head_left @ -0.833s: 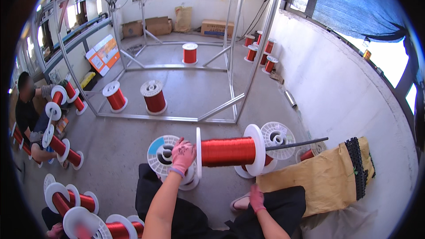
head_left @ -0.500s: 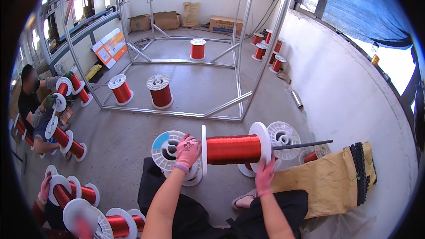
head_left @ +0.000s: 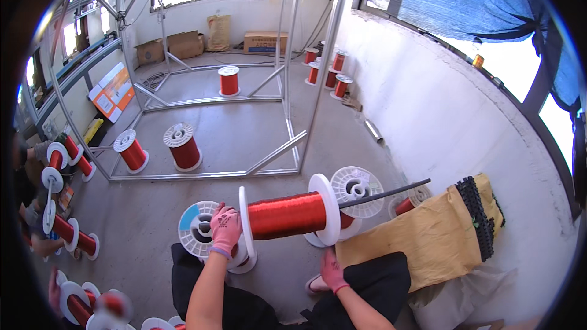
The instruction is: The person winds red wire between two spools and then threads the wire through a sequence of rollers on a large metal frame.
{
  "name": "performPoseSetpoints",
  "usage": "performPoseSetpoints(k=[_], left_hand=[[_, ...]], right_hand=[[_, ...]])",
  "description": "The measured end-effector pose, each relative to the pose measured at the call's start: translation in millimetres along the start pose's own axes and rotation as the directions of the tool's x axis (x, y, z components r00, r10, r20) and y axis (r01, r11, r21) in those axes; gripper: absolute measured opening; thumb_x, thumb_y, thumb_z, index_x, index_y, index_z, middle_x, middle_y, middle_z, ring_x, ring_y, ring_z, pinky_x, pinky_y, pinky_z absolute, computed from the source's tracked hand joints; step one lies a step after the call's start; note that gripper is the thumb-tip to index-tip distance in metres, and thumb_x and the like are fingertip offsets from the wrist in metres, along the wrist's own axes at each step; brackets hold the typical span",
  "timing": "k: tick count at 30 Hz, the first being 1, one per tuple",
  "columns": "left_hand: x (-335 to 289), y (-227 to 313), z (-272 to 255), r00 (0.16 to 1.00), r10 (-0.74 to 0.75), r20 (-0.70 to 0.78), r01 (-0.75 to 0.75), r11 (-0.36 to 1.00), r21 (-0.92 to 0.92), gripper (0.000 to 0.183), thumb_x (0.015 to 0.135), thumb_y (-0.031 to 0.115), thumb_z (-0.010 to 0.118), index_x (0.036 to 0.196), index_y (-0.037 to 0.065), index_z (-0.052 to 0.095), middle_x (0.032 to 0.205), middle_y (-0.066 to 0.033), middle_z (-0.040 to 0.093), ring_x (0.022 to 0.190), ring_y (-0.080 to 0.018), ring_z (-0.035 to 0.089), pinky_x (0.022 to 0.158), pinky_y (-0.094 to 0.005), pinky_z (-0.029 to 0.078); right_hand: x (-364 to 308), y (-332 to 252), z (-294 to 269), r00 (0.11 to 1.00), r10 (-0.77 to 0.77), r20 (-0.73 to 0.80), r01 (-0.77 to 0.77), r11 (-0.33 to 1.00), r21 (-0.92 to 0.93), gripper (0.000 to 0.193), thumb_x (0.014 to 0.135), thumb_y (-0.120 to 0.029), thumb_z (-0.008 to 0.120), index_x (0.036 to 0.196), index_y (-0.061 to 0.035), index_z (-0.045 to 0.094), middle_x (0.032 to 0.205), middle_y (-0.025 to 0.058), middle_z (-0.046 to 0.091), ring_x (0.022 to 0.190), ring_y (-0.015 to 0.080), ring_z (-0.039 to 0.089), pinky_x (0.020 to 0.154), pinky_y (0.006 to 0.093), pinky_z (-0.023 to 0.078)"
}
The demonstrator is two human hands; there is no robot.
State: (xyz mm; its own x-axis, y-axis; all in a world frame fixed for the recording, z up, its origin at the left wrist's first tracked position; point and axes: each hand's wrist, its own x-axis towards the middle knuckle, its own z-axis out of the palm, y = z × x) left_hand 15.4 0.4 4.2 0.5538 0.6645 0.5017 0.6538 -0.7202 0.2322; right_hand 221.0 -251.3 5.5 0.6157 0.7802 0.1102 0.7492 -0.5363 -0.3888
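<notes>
A large spool of red wire [head_left: 287, 215] lies on its side in front of me, white discs at its ends. From its right end a dark rod [head_left: 385, 194] sticks out. My pink-gloved left hand [head_left: 225, 229] is closed at the spool's left disc; its fingertips are partly hidden. Beneath that hand stands an upright spool with a blue-marked white top [head_left: 194, 232]. Another upright spool [head_left: 356, 189] stands behind the right end, under the rod. My pink-gloved right hand [head_left: 333, 272] is below the right disc, apart from it, fingers extended and holding nothing visible.
A tan sack [head_left: 403, 238] with a black ribbed strip [head_left: 476, 220] lies at my right by the wall. Ahead stands a metal frame [head_left: 202, 175] with red spools in it. Another person's hand [head_left: 55, 290] is among spools at the lower left; more people work farther left.
My right hand has come off the spool's right disc and dropped toward my knee. The left hand stays at the left disc. My view has turned right, and the spool now looks tilted.
</notes>
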Motion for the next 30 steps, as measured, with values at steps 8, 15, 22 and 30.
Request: performPoseSetpoints(k=[8, 15, 22, 30], left_hand=[[-3, -7, 5, 0.998, 0.06, 0.011, -0.06, 0.998, -0.005, 0.019, 0.08, 0.016, 0.056, 0.075, 0.006, 0.071, 0.085, -0.0089, 0.07, 0.097, -0.0242, 0.063, 0.108, -0.0388, 0.037], [1, -2, 2, 0.998, 0.003, 0.061, -0.006, 0.999, 0.051, 0.031, 0.091, 0.025, 0.051, 0.074, 0.006, 0.069, 0.081, -0.0117, 0.068, 0.092, -0.026, 0.064, 0.106, -0.0383, 0.04], [-2, -3, -1, 0.998, 0.055, -0.03, -0.055, 0.998, 0.009, 0.027, 0.088, 0.024, 0.053, 0.076, 0.008, 0.071, 0.083, -0.0071, 0.07, 0.096, -0.0221, 0.064, 0.107, -0.0392, 0.039], [-2, 1, 4, 0.999, -0.037, 0.0, 0.037, 0.999, 0.011, 0.038, 0.091, 0.033, 0.052, 0.073, 0.006, 0.071, 0.082, -0.0111, 0.069, 0.096, -0.0268, 0.065, 0.105, -0.0363, 0.041]], right_hand=[[69, 12, -23, 0.873, -0.037, -0.486, 0.362, 0.716, 0.597, 0.051, 0.1, -0.021, 0.052, 0.137, 0.0099, 0.039, 0.135, 0.0283, 0.049, 0.123, 0.0397, 0.051, 0.101, 0.0397, 0.041], [-20, 31, 21, 0.996, 0.065, -0.056, -0.051, 0.973, 0.223, 0.049, 0.1, -0.023, 0.048, 0.141, 0.0029, 0.039, 0.134, 0.0265, 0.051, 0.125, 0.0391, 0.05, 0.103, 0.043, 0.04], [74, 36, -8, 0.89, -0.032, -0.455, 0.287, 0.815, 0.504, 0.044, 0.103, -0.019, 0.041, 0.141, 0.0042, 0.04, 0.138, 0.0258, 0.049, 0.129, 0.0386, 0.045, 0.108, 0.0403, 0.034], [-13, 29, 14, 0.985, 0.149, -0.091, -0.104, 0.918, 0.383, 0.043, 0.102, -0.021, 0.044, 0.137, 0.0039, 0.043, 0.139, 0.0252, 0.048, 0.129, 0.0364, 0.048, 0.104, 0.0401, 0.039]])
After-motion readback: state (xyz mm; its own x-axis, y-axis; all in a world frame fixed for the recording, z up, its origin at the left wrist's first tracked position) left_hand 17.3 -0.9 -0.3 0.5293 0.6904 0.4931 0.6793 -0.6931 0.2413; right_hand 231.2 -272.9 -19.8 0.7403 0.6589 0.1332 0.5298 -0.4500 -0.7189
